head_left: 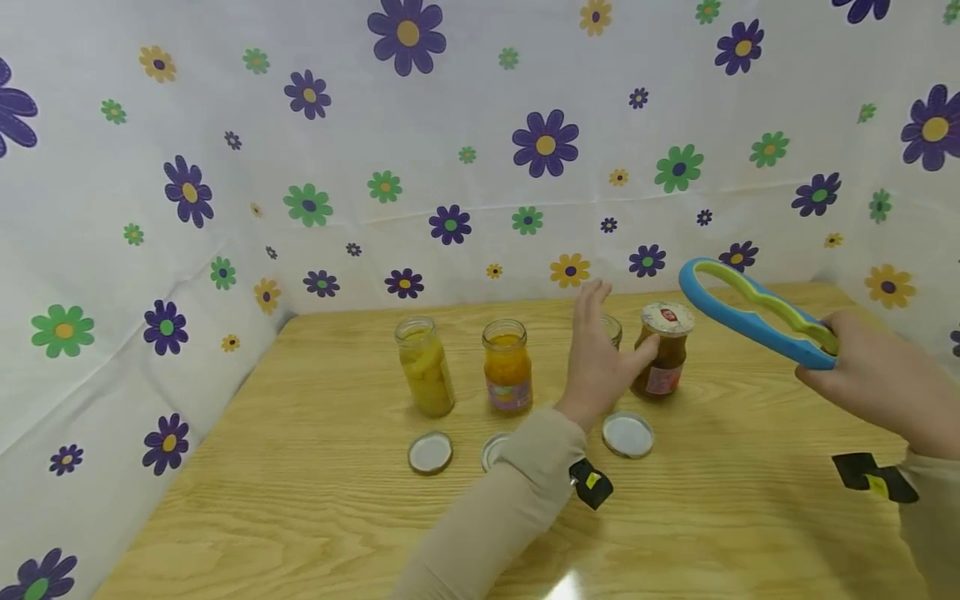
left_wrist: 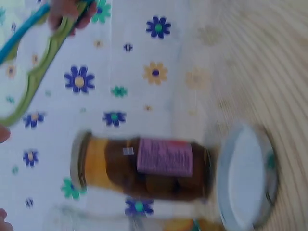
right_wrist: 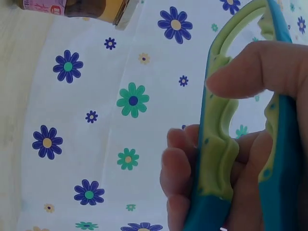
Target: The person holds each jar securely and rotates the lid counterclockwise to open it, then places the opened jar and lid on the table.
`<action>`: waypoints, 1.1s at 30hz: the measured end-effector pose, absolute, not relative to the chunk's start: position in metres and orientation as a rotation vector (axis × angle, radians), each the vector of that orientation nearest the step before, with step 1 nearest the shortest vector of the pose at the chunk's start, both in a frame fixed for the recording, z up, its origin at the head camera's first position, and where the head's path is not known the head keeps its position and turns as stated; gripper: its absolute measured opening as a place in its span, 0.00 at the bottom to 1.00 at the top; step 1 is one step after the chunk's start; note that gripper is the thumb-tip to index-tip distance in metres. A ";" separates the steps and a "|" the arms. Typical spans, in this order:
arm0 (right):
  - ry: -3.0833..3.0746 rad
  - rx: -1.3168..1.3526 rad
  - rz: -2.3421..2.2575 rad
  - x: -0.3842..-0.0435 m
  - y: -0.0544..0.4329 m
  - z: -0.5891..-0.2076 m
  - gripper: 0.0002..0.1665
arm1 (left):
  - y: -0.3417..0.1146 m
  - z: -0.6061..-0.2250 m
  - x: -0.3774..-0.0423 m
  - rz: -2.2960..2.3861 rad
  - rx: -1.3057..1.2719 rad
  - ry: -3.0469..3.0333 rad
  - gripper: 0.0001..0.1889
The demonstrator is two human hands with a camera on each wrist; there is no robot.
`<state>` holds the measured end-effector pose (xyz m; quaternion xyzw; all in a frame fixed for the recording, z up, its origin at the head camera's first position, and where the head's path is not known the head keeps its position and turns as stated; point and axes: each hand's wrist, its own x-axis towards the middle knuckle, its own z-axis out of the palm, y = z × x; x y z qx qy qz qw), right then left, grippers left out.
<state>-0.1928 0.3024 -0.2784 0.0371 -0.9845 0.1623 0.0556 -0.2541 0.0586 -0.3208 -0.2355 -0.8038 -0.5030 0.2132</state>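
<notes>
My right hand (head_left: 881, 379) grips a blue and green jar opener (head_left: 757, 329) by its handle ends, its loop raised to the upper left; in the right wrist view, thumb and fingers wrap its scalloped handles (right_wrist: 216, 163). My left hand (head_left: 600, 358) is raised over the table with spread fingers, thumb overlapping a lidded jar (head_left: 663, 379) of dark contents. That jar's pale lid (head_left: 667, 318) is on, and it stands upright; the left wrist view shows it blurred and sideways. Behind the left hand, a glass jar (head_left: 613, 331) is mostly hidden.
Left of the hands stand two lidless jars, one tall with yellow pieces (head_left: 425, 371) and one with orange contents (head_left: 508, 367). Loose lids lie in front: a left lid (head_left: 431, 452), a middle lid (head_left: 491, 450) partly under the sleeve, and a right lid (head_left: 627, 435). Flowered cloth backs the table.
</notes>
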 end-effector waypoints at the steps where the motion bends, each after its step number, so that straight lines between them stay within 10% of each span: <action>1: -2.987 0.092 0.506 -0.193 0.303 -0.278 0.31 | 0.065 -0.319 -0.251 -1.371 -0.696 -2.212 0.38; 20: -2.905 -0.087 0.578 -0.185 0.299 -0.271 0.35 | 0.125 -0.354 -0.283 -1.804 -0.192 -2.343 0.47; 33: -2.908 -0.119 0.557 -0.179 0.307 -0.266 0.38 | 0.135 -0.347 -0.267 -1.791 -0.497 -2.655 0.35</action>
